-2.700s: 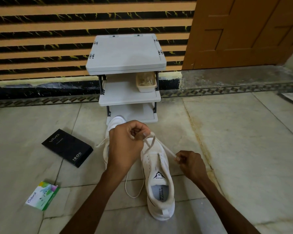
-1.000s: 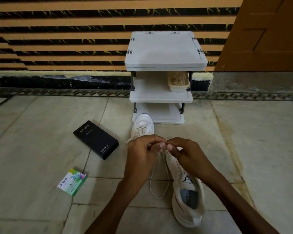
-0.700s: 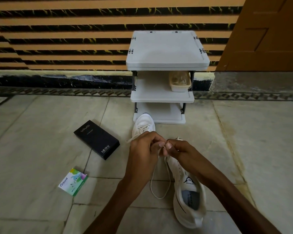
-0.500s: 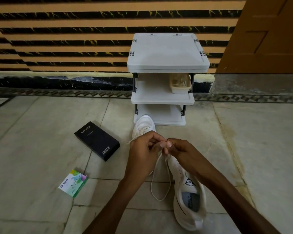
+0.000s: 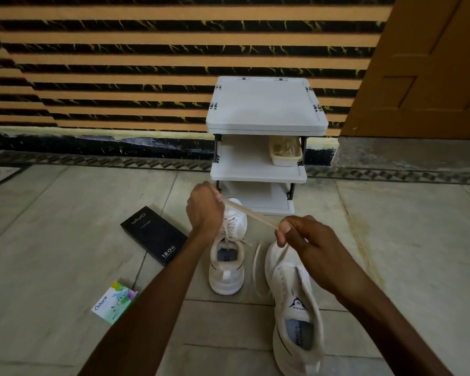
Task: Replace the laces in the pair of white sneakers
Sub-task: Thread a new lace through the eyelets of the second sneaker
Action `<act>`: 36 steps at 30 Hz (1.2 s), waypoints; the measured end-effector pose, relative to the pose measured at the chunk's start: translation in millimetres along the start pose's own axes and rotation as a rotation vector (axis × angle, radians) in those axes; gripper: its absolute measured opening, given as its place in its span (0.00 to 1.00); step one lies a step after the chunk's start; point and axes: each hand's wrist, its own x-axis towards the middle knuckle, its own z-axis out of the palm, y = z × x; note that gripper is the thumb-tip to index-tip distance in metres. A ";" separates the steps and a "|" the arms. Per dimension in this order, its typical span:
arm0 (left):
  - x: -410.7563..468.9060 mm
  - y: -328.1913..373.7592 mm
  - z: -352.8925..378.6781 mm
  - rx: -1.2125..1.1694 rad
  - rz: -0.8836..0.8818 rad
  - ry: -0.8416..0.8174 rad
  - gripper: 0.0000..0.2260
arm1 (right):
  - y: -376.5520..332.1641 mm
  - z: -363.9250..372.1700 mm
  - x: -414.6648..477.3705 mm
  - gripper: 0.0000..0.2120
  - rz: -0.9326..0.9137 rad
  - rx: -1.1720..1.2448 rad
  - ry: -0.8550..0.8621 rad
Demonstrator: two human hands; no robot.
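My left hand (image 5: 205,210) is curled into a fist round one end of a flat, cream-white lace (image 5: 251,214). My right hand (image 5: 301,237) pinches the same lace between thumb and forefinger. Both grips are closed tight on it. The stretch between them runs taut and straight, sloping down from left to right above the shoes. Below my right grip the lace goes slack and lies in a long, narrow loop on the floor (image 5: 52,240) between the two shoes. Where it meets the shoe is hidden by my hand.

The nearer sneaker (image 5: 296,308) lies under my right forearm with its heel toward me. It has a white, soft-looking upper, a row of small eyelet holes, and a tongue with a black triangular logo. The farther sneaker (image 5: 228,261) stands just to its left, under my left wrist. It is laced, with a padded collar and a heel tab, and its toe points at a grey plastic shelf unit (image 5: 263,104) close behind it. That unit has square, round-cornered tiers on dark posts, and a small cream tray (image 5: 285,153) sits on the middle tier.

The floor is pale, smooth stone tile with thin dark joints. A matte black rectangular box (image 5: 154,238) lies at an angle near the farther sneaker's left side, and a small glossy green-and-white packet (image 5: 114,302) lies nearer me. Tile runs broad to the right of the nearer sneaker, toward a brown panelled door (image 5: 432,63).
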 end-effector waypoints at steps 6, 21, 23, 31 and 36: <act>18.5 -13.7 -0.6 0.011 -0.109 0.031 0.03 | -14.1 -20.8 -14.1 0.17 -0.047 0.077 -0.021; -91.3 53.6 -58.1 -0.308 0.349 -0.603 0.08 | 64.9 -11.8 12.7 0.16 0.080 -0.210 -0.033; -98.7 56.8 -55.8 -0.289 0.371 -0.588 0.10 | 65.0 -9.8 12.5 0.17 0.056 -0.204 -0.072; -104.6 50.5 -32.2 -0.332 0.363 -0.576 0.11 | 60.2 -9.4 11.7 0.19 -0.003 -0.219 -0.091; -105.8 47.2 -23.8 -0.351 0.404 -0.529 0.07 | 58.1 -6.2 12.7 0.19 0.012 -0.216 -0.073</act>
